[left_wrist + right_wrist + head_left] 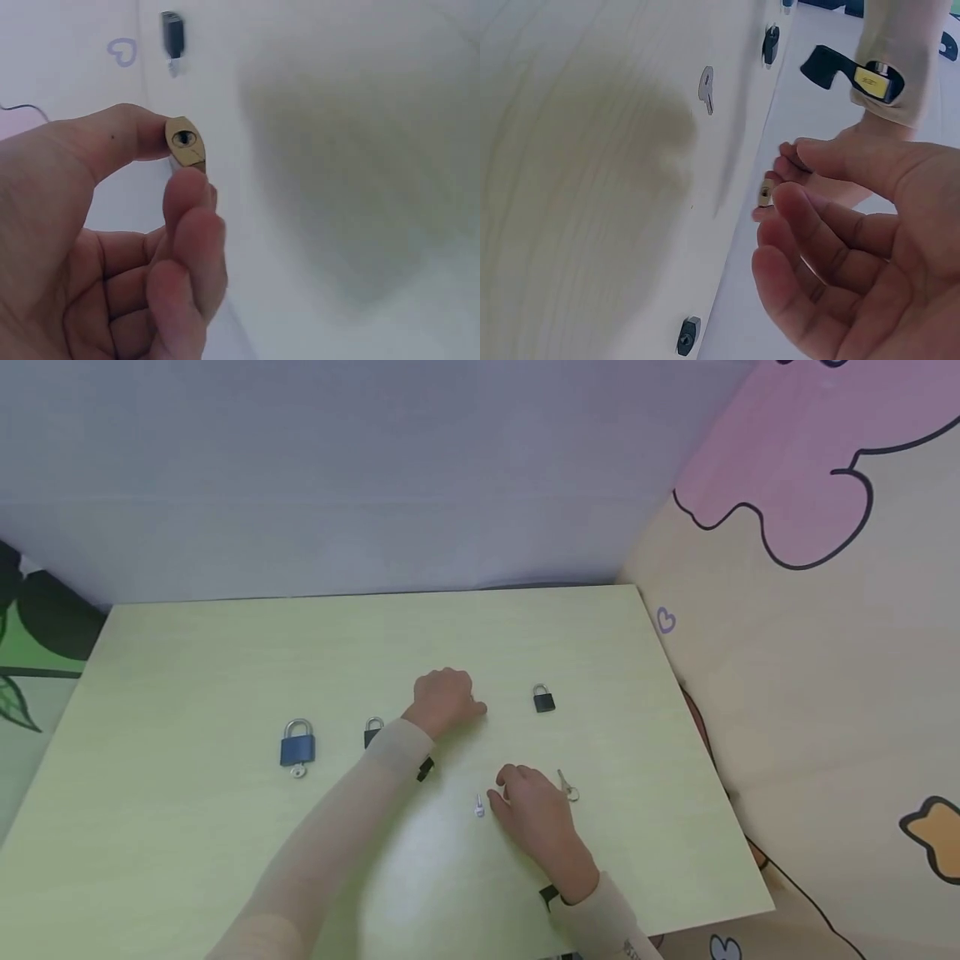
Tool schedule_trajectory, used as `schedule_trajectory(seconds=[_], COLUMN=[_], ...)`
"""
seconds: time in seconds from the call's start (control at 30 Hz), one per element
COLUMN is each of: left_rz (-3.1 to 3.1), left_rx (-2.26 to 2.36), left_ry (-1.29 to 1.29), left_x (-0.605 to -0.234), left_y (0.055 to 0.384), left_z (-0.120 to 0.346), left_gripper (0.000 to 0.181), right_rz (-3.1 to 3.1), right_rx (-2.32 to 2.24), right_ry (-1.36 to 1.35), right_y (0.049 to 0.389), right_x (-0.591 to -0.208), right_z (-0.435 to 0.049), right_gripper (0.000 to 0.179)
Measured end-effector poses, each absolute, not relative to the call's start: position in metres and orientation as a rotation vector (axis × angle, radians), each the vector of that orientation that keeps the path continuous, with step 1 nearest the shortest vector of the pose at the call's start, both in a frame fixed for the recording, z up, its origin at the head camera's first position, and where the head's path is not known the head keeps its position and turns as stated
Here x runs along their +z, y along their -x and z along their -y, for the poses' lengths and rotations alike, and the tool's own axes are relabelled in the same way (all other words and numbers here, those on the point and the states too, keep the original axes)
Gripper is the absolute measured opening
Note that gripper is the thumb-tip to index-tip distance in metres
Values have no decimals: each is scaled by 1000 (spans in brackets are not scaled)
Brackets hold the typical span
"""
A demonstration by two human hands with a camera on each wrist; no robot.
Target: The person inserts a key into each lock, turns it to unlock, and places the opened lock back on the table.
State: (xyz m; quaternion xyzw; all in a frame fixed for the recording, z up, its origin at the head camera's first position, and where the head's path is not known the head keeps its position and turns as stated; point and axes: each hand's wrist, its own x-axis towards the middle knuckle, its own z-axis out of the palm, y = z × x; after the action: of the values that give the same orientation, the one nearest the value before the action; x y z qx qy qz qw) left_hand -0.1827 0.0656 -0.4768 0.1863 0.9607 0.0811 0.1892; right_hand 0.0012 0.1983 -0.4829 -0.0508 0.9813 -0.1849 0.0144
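Right sleeve point(600, 917): pale, at the near edge of the head view. Right hand point(532, 810): just beyond, over a pale table point(187, 668), with fingers loosely bent and apart from the thumb. Small silver key point(479, 807): lies just left of that thumb. Second key point(563, 779): fitted with a ring, lies just right of the same hand; contact with it impossible to tell. Left sleeve point(322, 835): reaches forward from the near edge. Blue padlock point(297, 750): largest of the locks, well to the left, with shackle pointing away and a round key head at its near end. Dark padlock point(371, 739): right of the blue one, partly hidden by the left sleeve. Left hand point(446, 700): farther out, pinching a small brass-coloured lock point(186, 146) between thumb and forefinger, keyhole turned to the left wrist camera. Another dark padlock point(543, 702): farther right, shackle pointing away, apart from both hands. Bluish-grey wall point(360, 477): behind the table's far edge.
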Motion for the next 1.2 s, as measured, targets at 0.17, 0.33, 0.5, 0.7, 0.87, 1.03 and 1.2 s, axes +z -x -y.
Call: schedule_trajectory(seconds=[0.17, 0.33, 0.5, 0.7, 0.87, 1.03, 1.2], left_rz=[-2724, -2724, -2734, -2735, -2729, -2719, -2723], left_rx=[187, 185, 250, 272, 271, 264, 266], left_ry=[-530, -523, -507, -496, -489, -496, -499], left_x=[-452, -428, -410, -401, -400, -401, -404], left_y=[177, 170, 163, 159, 158, 158, 157], left_z=[-58, -52, -44, -37, -34, -32, -31], left_gripper=[45, 43, 40, 40, 41, 41, 40], right_rz=[-3011, -2941, -2911, -2894, -2911, -2923, -2895], right_rx=[-551, -525, -440, -379, -332, -329, -354], right_ry=[134, 79, 71, 80, 76, 71, 34], right_y=[-2, -4, -5, -6, -5, -6, -4], right_x=[-483, -487, -496, -503, -506, -506, -505], right_z=[-194, -188, -179, -171, -170, -167, -164], right_gripper=[16, 16, 19, 20, 23, 24, 23])
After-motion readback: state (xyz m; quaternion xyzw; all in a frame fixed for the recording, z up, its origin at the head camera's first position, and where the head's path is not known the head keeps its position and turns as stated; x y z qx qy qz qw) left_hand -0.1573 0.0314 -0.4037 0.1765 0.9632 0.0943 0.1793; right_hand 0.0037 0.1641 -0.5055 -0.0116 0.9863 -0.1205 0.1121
